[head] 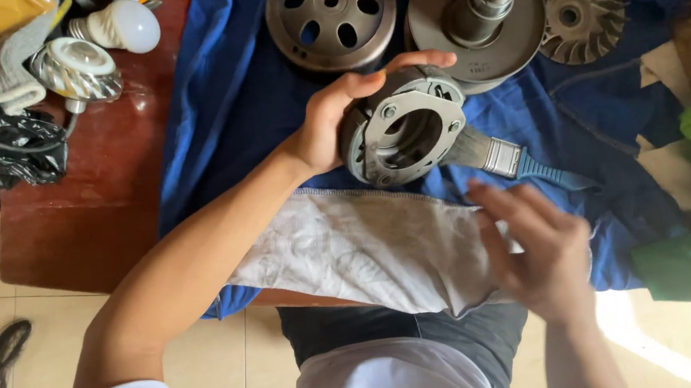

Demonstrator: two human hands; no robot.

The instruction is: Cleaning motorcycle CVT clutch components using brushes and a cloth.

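Head camera shows the left hand (329,126) gripping a round metal clutch part (403,131) at frame centre. Lower right, the right hand (543,254) hovers empty, fingers spread, nearest the paintbrush (506,158) lying just above it.

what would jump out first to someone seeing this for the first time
The left hand at centre grips a round grey metal clutch part, tilted up over the blue cloth. Beside it lies a blue-handled brush, with the right hand, blurred, just below. Along the top sit a holed metal drum, a pulley disc and a finned disc.
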